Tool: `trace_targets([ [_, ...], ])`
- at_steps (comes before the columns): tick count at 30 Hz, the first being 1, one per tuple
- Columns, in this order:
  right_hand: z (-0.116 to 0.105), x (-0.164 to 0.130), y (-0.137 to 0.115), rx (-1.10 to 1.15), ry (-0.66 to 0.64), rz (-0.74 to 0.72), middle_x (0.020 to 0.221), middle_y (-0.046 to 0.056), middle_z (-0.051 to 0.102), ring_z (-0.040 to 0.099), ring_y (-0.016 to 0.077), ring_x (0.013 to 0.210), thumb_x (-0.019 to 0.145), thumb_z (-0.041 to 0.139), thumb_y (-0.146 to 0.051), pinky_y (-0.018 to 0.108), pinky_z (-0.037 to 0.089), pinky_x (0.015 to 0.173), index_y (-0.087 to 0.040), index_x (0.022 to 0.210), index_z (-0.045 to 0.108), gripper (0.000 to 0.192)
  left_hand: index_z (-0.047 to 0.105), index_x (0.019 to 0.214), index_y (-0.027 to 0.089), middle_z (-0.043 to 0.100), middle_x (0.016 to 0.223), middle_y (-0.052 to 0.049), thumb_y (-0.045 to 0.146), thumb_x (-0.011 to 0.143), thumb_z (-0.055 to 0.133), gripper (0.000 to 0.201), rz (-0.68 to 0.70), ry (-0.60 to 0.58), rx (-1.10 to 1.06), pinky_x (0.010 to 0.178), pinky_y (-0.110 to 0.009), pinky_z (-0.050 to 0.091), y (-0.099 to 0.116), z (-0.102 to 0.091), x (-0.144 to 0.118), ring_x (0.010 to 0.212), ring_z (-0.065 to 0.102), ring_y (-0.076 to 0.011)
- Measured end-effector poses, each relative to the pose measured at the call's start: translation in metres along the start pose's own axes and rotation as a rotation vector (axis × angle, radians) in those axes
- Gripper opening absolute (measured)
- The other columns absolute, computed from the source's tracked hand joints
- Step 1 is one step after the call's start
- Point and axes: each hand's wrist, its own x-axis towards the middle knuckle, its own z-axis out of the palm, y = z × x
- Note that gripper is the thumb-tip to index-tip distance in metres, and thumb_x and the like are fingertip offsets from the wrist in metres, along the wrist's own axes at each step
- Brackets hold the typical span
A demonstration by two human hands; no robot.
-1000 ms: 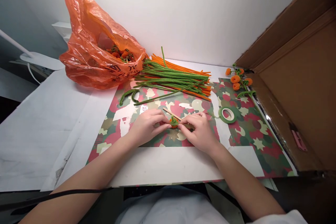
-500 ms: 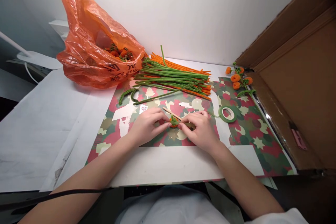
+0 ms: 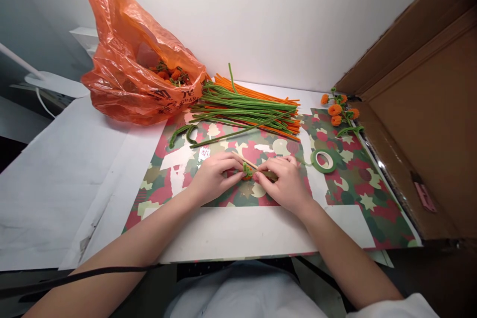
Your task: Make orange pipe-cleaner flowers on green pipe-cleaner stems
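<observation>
White table (image 3: 67, 179) spreading across the view, a white wall behind it; a cardboard box (image 3: 428, 109) standing open along the right edge; a patterned mat (image 3: 357, 194) in red, green and cream lying over the table's middle, with a white sheet (image 3: 238, 233) overlapping its near edge.

Orange bag (image 3: 126, 74) slumping at the back left, its mouth showing small orange and green pieces inside; just right of it a bundle of stems (image 3: 249, 109) — green ones lying over orange ones — pointing towards the box; one bent green stem (image 3: 182, 133) lying apart on the mat's left.

Both forearms reaching in from the near edge, meeting at the mat's centre; left hand (image 3: 212, 179) and right hand (image 3: 285, 184) lying knuckles-up, fingertips facing each other; left thumb and forefinger pinching a pompom (image 3: 247, 171) — small, orange with a green tuft — just above the mat; right fingertips pressing together on the same pompom from the other side and on a stick (image 3: 257, 168) running through it, its far end poking out behind the left fingers.

Tape roll (image 3: 322, 161), green, lying flat just right of the right hand; a sprig (image 3: 338, 113) of finished orange pompoms on green stems resting by the box.
</observation>
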Motion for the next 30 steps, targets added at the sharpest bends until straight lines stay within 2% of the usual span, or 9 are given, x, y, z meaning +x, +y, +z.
trace_targets([
  [3, -0.002, 0.0, -0.003, 0.025, 0.194, -0.01, 0.09, 0.004, 0.07, 0.06, 0.0225, 0.089, 0.08, 0.062, -0.02, 0.038, 0.04, 0.083, -0.021, 0.085, 0.065, 0.006, 0.06, 0.072, 0.018, 0.073, 0.086, -0.003, 0.01, 0.083, 0.059, 0.014, 0.006, 0.058, 0.026, 0.062, -0.023, 0.052, 0.002, 0.0, -0.001, 0.074, 0.067, -0.0131],
  [5, -0.005, -0.001, -0.007, 0.114, 0.333, 0.016, 0.086, 0.007, 0.069, 0.06, 0.0222, 0.085, 0.08, 0.062, -0.023, 0.035, 0.045, 0.076, -0.02, 0.081, 0.065, 0.005, 0.058, 0.07, 0.018, 0.074, 0.087, -0.004, 0.01, 0.082, 0.059, 0.015, 0.048, 0.136, 0.13, 0.06, -0.023, 0.052, 0.002, 0.0, -0.002, 0.071, 0.067, -0.0127],
  [6, -0.007, -0.003, -0.01, 0.19, 0.331, 0.052, 0.079, 0.006, 0.067, 0.06, 0.0207, 0.078, 0.082, 0.061, -0.026, 0.033, 0.046, 0.07, -0.02, 0.075, 0.065, 0.01, 0.057, 0.07, 0.018, 0.074, 0.087, -0.004, 0.01, 0.082, 0.059, 0.015, 0.091, 0.176, 0.201, 0.06, -0.023, 0.053, 0.003, 0.0, -0.003, 0.071, 0.067, -0.013],
  [7, -0.008, -0.004, -0.013, 0.29, 0.266, 0.114, 0.07, 0.005, 0.066, 0.06, 0.0188, 0.069, 0.083, 0.06, -0.03, 0.031, 0.047, 0.064, -0.019, 0.069, 0.064, 0.018, 0.057, 0.07, 0.018, 0.074, 0.088, -0.004, 0.01, 0.082, 0.059, 0.015, 0.142, 0.208, 0.276, 0.062, -0.024, 0.054, 0.003, -0.001, -0.004, 0.071, 0.068, -0.0135],
  [9, -0.008, -0.006, -0.017, 0.55, -0.015, 0.309, 0.062, 0.004, 0.064, 0.059, 0.0151, 0.055, 0.086, 0.057, -0.042, 0.028, 0.046, 0.054, -0.018, 0.065, 0.063, 0.033, 0.057, 0.07, 0.019, 0.075, 0.089, -0.004, 0.01, 0.082, 0.06, 0.015, 0.255, 0.24, 0.406, 0.063, -0.025, 0.055, 0.006, -0.003, -0.004, 0.073, 0.069, -0.0145],
  [12, -0.004, -0.006, -0.021, 0.955, -0.415, 0.672, 0.067, 0.006, 0.07, 0.065, 0.0146, 0.052, 0.085, 0.053, -0.059, 0.025, 0.05, 0.051, -0.014, 0.076, 0.066, 0.048, 0.058, 0.073, 0.018, 0.075, 0.087, -0.003, 0.009, 0.083, 0.06, 0.014, 0.393, 0.24, 0.507, 0.063, -0.025, 0.056, 0.012, -0.006, -0.006, 0.074, 0.069, -0.0155],
  [15, -0.001, -0.004, -0.021, 1.192, -0.466, 0.852, 0.07, 0.008, 0.072, 0.07, 0.0157, 0.057, 0.084, 0.053, -0.061, 0.023, 0.053, 0.054, -0.013, 0.08, 0.066, 0.05, 0.06, 0.074, 0.017, 0.075, 0.085, -0.003, 0.007, 0.083, 0.06, 0.014, 0.478, 0.222, 0.562, 0.063, -0.026, 0.057, 0.02, -0.007, -0.008, 0.076, 0.07, -0.0173],
  [24, -0.002, -0.006, -0.022, 1.238, -0.292, 0.779, 0.064, 0.003, 0.069, 0.069, 0.0143, 0.053, 0.068, 0.074, -0.054, 0.024, 0.056, 0.056, -0.014, 0.072, 0.068, 0.041, 0.06, 0.077, 0.02, 0.073, 0.082, -0.001, 0.007, 0.082, 0.062, 0.014, 0.518, 0.191, 0.568, 0.057, -0.025, 0.053, 0.022, -0.004, -0.011, 0.073, 0.07, -0.0165],
  [30, 0.007, -0.007, -0.025, 1.229, -0.241, 0.776, 0.059, 0.0, 0.066, 0.066, 0.0138, 0.052, 0.069, 0.075, -0.051, 0.027, 0.058, 0.059, -0.015, 0.07, 0.067, 0.037, 0.06, 0.08, 0.021, 0.072, 0.084, -0.001, 0.006, 0.083, 0.061, 0.014, 0.507, 0.161, 0.509, 0.06, -0.026, 0.054, 0.024, -0.005, -0.01, 0.076, 0.07, -0.0169],
])
